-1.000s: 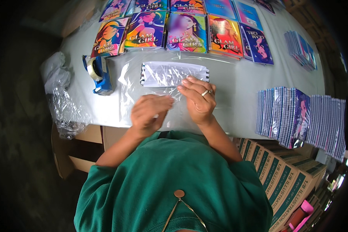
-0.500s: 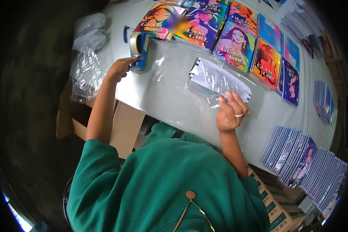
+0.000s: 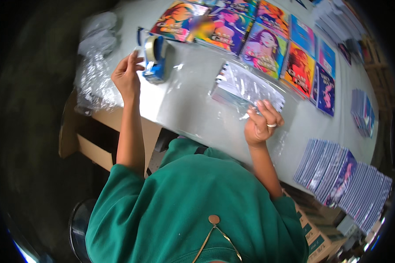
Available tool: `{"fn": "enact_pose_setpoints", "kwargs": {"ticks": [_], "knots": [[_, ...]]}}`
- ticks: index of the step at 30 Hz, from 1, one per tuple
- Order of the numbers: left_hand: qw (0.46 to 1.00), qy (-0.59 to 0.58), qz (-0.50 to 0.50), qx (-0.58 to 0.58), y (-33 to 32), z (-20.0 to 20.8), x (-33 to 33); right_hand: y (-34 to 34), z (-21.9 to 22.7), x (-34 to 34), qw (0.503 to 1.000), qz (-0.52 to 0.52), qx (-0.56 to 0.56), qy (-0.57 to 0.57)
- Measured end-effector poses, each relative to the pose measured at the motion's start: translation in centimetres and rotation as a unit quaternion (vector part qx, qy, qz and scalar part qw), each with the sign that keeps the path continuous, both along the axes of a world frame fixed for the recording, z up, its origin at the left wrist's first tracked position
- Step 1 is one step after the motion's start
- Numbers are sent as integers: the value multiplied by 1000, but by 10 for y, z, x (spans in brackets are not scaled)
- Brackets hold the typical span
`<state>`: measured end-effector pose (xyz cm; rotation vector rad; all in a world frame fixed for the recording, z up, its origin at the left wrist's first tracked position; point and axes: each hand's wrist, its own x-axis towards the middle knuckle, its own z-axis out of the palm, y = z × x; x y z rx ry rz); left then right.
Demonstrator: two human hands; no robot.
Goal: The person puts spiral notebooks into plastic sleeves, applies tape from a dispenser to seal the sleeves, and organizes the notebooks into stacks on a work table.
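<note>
A white-topped bundle of spiral notebooks [image 3: 250,84] lies in clear plastic on the table before me. My right hand [image 3: 263,122], a ring on one finger, pinches the loose plastic film [image 3: 243,105] at the bundle's near edge. To the left, my left hand [image 3: 128,74] is raised beside a blue tape dispenser [image 3: 155,71], apart from it. Its thumb and forefinger are pressed together; whatever they hold is too small to make out. A roll of clear tape [image 3: 152,48] sits in the dispenser.
Colourful notebooks [image 3: 262,50] lie in rows along the far side. Crumpled plastic bags [image 3: 94,74] rest at the left edge, above an open cardboard box [image 3: 94,151]. Notebook stacks [image 3: 324,173] stand at the right, with cartons [image 3: 320,239] below. A grey table [image 3: 193,109] spans the middle.
My left hand has moved from the front of the tape dispenser, up and to the left. My right hand keeps its pinch on the plastic film. The view has shifted slightly.
</note>
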<state>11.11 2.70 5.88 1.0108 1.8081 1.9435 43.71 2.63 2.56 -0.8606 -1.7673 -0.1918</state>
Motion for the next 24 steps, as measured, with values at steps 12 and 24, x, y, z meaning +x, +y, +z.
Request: {"fn": "enact_pose_setpoints", "kwargs": {"ticks": [12, 24], "knots": [[840, -221, -372, -328, -49, 18, 186, -11, 33, 5, 984, -32, -138, -105], [902, 171, -296, -265, -13, -92, 100, -1, 88, -11, 922, -6, -319, -220]]}}
